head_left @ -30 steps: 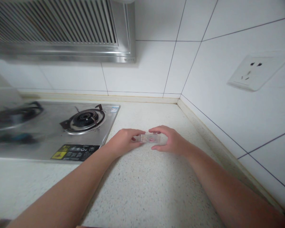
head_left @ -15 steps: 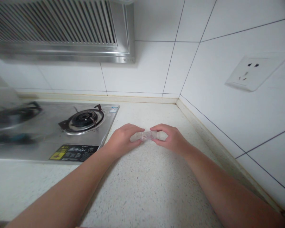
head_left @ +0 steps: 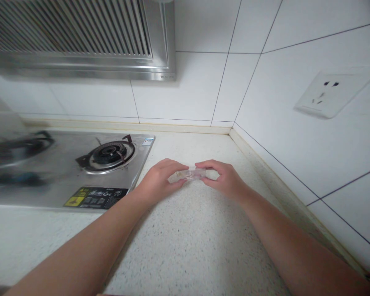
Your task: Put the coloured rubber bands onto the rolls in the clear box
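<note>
Both my hands meet over the speckled countertop (head_left: 185,242) and share a small clear plastic case (head_left: 189,174). My left hand (head_left: 160,181) pinches its left end with thumb and fingers. My right hand (head_left: 223,179) pinches its right end the same way. The case is see-through, tilted, and something pale shows inside it that I cannot make out. It is held just above the counter, right of the stove.
A steel gas stove (head_left: 80,172) with a black burner (head_left: 111,151) lies to the left, under a range hood (head_left: 80,41). White tiled walls close the corner behind and to the right, where a wall socket (head_left: 329,93) sits.
The clear case has turned in my fingers from flat and face-on to tilted, and both hands have edged slightly up and away.
</note>
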Action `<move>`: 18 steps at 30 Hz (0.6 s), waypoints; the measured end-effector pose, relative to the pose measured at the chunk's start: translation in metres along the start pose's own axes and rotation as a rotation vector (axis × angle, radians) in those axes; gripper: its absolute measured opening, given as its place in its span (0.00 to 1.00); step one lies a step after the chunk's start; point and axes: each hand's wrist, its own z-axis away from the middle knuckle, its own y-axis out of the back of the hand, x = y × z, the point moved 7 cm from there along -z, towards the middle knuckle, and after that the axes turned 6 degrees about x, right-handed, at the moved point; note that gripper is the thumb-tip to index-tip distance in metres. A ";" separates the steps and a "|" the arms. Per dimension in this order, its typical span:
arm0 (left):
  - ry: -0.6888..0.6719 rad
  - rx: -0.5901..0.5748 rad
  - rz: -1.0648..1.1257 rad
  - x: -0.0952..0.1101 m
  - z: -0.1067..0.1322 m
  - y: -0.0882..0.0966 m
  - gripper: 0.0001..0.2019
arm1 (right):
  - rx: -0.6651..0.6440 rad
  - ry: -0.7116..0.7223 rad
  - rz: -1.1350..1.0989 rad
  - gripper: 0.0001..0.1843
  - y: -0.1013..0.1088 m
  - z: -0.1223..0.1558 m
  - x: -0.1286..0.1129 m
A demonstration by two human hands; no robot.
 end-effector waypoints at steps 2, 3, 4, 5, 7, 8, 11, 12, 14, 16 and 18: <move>-0.007 -0.002 -0.004 0.000 0.000 0.000 0.13 | -0.002 0.006 0.002 0.18 0.000 0.000 0.000; -0.010 -0.003 -0.005 0.001 0.000 0.000 0.13 | -0.003 0.003 0.000 0.18 0.000 0.000 0.000; -0.015 -0.004 -0.006 0.001 0.000 0.000 0.13 | -0.004 -0.001 -0.003 0.17 0.000 0.000 0.000; -0.018 -0.004 -0.007 0.001 0.000 0.000 0.14 | -0.006 -0.006 -0.007 0.17 0.000 0.000 0.000; -0.022 -0.006 -0.008 0.000 -0.001 0.000 0.14 | -0.007 -0.013 -0.012 0.17 0.001 0.000 0.000; -0.024 -0.007 -0.009 0.000 -0.001 0.000 0.14 | -0.006 -0.016 -0.015 0.17 0.001 0.000 -0.001; -0.033 -0.012 -0.011 0.001 -0.001 0.000 0.14 | 0.002 -0.030 -0.021 0.16 0.002 0.000 -0.001; -0.037 -0.013 -0.012 0.001 -0.001 0.000 0.14 | -0.004 -0.038 -0.037 0.15 0.001 0.000 0.000; -0.038 -0.020 -0.009 0.002 -0.001 0.000 0.13 | -0.036 -0.060 -0.126 0.18 -0.002 0.001 0.002; -0.034 -0.027 0.004 0.002 -0.001 -0.001 0.14 | -0.086 -0.118 -0.282 0.22 -0.008 0.002 0.007; -0.038 -0.035 0.024 0.003 0.000 -0.001 0.15 | -0.130 -0.211 -0.448 0.24 -0.014 0.004 0.013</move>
